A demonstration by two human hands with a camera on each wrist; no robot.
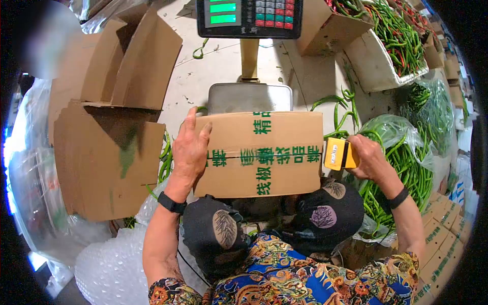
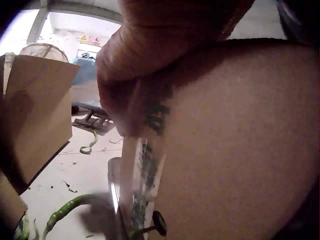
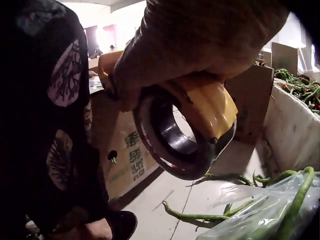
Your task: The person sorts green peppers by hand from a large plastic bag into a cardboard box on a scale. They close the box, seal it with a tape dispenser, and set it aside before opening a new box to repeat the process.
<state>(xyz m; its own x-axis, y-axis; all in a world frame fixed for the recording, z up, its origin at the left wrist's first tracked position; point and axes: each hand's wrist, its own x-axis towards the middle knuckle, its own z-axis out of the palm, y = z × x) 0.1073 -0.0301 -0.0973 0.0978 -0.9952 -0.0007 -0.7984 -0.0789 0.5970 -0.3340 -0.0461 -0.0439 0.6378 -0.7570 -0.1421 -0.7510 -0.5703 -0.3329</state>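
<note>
A closed cardboard box [image 1: 290, 134] with green printed characters lies across the person's knees, its top seam running left to right. The left hand [image 1: 189, 152] rests against the box's left end, thumb over the top edge and fingers fairly straight along the side. In the left wrist view, a strip of clear tape [image 2: 145, 170] lies on that end below the hand. Just off the box's right end, the right hand [image 1: 368, 158] grips a yellow tape dispenser [image 1: 335, 154]. Its tape roll [image 3: 172, 132] shows below the palm in the right wrist view.
A scale [image 1: 249, 96] with a lit display stands ahead. Open cardboard boxes [image 1: 101, 157] are at left, above bubble wrap [image 1: 109, 272]. On the right are a bag of green peppers [image 1: 406, 168] and a white foam box [image 1: 371, 66] of peppers. Loose peppers [image 1: 338, 104] lie on the floor.
</note>
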